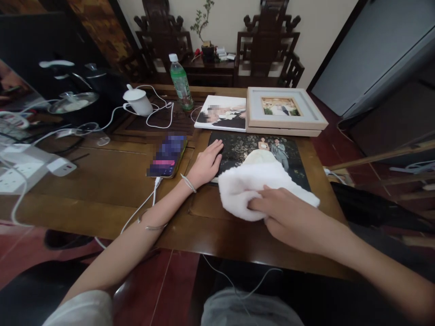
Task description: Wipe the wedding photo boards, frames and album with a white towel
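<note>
A dark photo album (234, 147) with a wedding picture on its cover lies flat on the wooden table. My left hand (206, 163) rests on its left edge, fingers stretched out and holding nothing. A white cloth (241, 188) is gripped in my right hand (282, 213), fingers pressed into its folds. The cloth lies over the album's lower part and hides it, along with part of the table's front side. Left of my left hand is a phone (170, 154) with its screen lit and a white cable plugged in.
Behind the album lie a white photo panel (222, 113) and a framed photo (287, 108) on a wooden box. A green bottle (181, 83), a white lidded cup (137, 102), a clear cup (97, 133), a pot (73, 106) and a power strip (20, 172) stand left, among cables.
</note>
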Demonstrator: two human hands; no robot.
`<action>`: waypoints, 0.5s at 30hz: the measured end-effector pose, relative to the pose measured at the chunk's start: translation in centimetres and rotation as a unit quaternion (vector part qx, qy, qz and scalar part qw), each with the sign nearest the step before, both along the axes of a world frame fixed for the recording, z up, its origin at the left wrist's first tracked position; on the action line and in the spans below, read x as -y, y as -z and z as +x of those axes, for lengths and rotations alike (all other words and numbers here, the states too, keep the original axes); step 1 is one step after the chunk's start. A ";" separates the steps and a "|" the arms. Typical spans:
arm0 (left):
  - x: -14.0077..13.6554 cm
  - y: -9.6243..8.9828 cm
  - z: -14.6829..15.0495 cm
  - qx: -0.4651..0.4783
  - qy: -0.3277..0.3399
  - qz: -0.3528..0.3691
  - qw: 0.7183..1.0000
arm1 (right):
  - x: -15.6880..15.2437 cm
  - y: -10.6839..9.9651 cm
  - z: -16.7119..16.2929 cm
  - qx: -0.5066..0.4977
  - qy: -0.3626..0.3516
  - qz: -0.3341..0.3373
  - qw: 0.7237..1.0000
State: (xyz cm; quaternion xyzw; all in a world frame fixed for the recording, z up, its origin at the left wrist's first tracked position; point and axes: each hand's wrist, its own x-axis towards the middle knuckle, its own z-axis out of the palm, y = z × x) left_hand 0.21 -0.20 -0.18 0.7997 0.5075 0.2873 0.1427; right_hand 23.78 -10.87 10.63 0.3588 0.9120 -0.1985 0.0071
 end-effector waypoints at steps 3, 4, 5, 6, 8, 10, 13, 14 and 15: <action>0.0 0.0 0.0 0.002 -0.003 -0.003 1.000 | -1.0 -1.2 1.4 0.003 0.008 -0.038 0.999; 0.0 0.0 0.0 0.002 -0.003 -0.003 1.000 | -1.9 -1.3 1.7 -0.004 0.009 -0.037 0.999; 0.0 0.0 0.0 0.004 -0.004 -0.003 1.000 | -3.0 -1.2 2.0 -0.010 0.012 -0.029 0.999; 0.0 0.1 0.0 0.006 -0.005 -0.003 1.000 | -4.2 -1.0 2.1 -0.013 0.019 -0.014 1.000; 0.0 0.2 0.1 0.011 -0.006 -0.004 1.000 | -6.6 -0.3 1.9 -0.002 0.047 0.031 0.998; 0.0 0.2 0.1 0.013 -0.007 -0.010 1.000 | -8.7 0.5 0.8 0.022 0.085 0.080 0.993; 0.2 -0.1 0.3 0.035 -0.009 -0.012 0.999 | -10.4 1.9 -1.8 0.043 0.116 0.134 0.983; 0.3 -0.3 0.4 0.052 -0.006 -0.005 0.999 | -10.5 2.3 -2.8 0.042 0.112 0.145 0.982; 0.4 -0.5 0.4 0.072 -0.001 0.008 0.997 | -10.5 2.8 -3.7 0.037 0.101 0.152 0.983</action>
